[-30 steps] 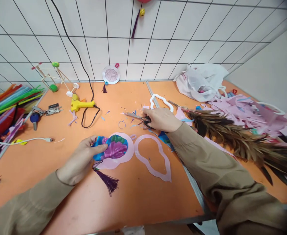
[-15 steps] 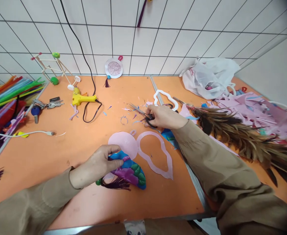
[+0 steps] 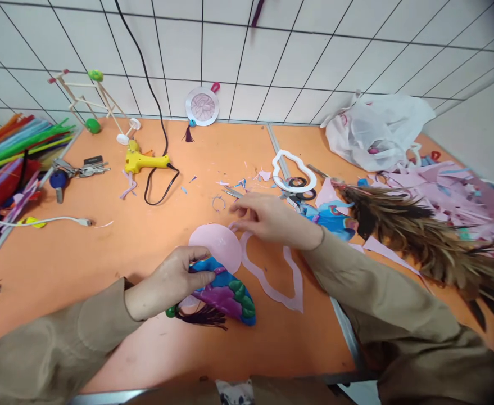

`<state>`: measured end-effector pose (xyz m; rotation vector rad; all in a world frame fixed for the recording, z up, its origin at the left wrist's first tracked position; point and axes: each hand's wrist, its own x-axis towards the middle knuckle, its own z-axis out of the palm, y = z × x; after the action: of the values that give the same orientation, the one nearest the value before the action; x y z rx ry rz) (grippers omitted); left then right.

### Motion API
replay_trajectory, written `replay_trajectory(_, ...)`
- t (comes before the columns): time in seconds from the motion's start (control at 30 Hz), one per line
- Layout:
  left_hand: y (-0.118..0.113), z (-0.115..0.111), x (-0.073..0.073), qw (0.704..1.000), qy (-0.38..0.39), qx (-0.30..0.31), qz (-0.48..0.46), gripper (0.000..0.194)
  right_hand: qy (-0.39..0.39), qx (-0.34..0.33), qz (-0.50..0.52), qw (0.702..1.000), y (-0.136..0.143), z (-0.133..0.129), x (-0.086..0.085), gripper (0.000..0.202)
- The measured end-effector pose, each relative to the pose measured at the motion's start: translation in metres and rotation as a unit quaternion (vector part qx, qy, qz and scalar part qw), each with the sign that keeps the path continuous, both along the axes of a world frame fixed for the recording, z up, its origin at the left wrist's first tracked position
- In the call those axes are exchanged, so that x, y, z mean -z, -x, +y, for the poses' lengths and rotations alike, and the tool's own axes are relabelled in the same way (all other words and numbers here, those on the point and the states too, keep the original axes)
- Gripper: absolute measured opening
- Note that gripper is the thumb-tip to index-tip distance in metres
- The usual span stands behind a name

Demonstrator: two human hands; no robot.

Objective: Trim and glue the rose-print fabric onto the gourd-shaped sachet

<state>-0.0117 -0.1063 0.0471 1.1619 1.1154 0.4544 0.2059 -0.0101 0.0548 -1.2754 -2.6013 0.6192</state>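
Note:
My left hand point(image 3: 168, 284) pinches a fan-shaped craft piece point(image 3: 230, 292), blue with a raised purple flower and green leaves, near its upper left edge. A dark purple tassel point(image 3: 204, 316) with a green bead hangs from the piece. Under and behind it lies a round pink paper piece point(image 3: 217, 247). My right hand point(image 3: 274, 220) is over a wavy pink paper frame point(image 3: 261, 281), fingers curled but apart, thumb close to the round piece's small loop. A pair of scissors point(image 3: 232, 192) lies just beyond that hand, its handles hidden.
A yellow glue gun point(image 3: 148, 162), keys point(image 3: 82, 171) and a white cable point(image 3: 57, 221) lie left. White frame point(image 3: 275, 174), second scissors point(image 3: 299, 188), feathers point(image 3: 415, 230), pink scraps point(image 3: 449, 194) and a plastic bag point(image 3: 373, 132) are right. A round tasselled ornament point(image 3: 202, 106) leans on the wall.
My right hand has let go of the scissors and moved nearer to the round pink piece. My left hand still holds the craft piece. The view has shifted slightly.

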Motion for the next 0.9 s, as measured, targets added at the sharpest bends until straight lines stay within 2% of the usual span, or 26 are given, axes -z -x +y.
replay_trajectory(0.1,-0.001,-0.001,0.001,1.000,-0.014,0.008,0.022,0.014,-0.021,-0.028,-0.002,0.999,0.016,-0.011,0.010,0.025)
replay_trajectory(0.3,-0.002,-0.003,0.003,0.999,-0.024,0.001,0.020,0.017,-0.042,-0.008,-0.077,0.996,0.021,-0.017,0.015,0.018)
replay_trajectory(0.53,-0.003,-0.007,0.002,0.998,-0.038,-0.041,0.005,0.012,-0.008,-0.021,-0.009,1.000,0.019,-0.014,0.017,0.011)
replay_trajectory(0.6,-0.004,-0.008,0.002,0.995,-0.037,-0.087,-0.017,0.013,0.005,-0.018,0.015,1.000,0.018,-0.013,0.015,0.015)
replay_trajectory(0.67,-0.004,-0.008,0.004,0.983,-0.007,-0.170,-0.066,0.015,0.010,-0.014,0.033,0.999,0.017,-0.013,0.011,0.017)
replay_trajectory(0.73,-0.005,-0.008,0.004,0.954,0.040,-0.272,-0.122,0.023,0.009,-0.015,0.046,0.999,0.016,-0.012,0.008,0.018)
replay_trajectory(0.8,-0.006,-0.008,0.002,0.922,0.082,-0.344,-0.156,0.032,0.011,-0.018,0.051,0.998,0.016,-0.012,0.006,0.018)
replay_trajectory(0.9,-0.006,-0.010,-0.005,0.909,0.127,-0.364,-0.157,0.038,0.025,-0.019,0.047,0.998,0.018,-0.012,0.007,0.018)
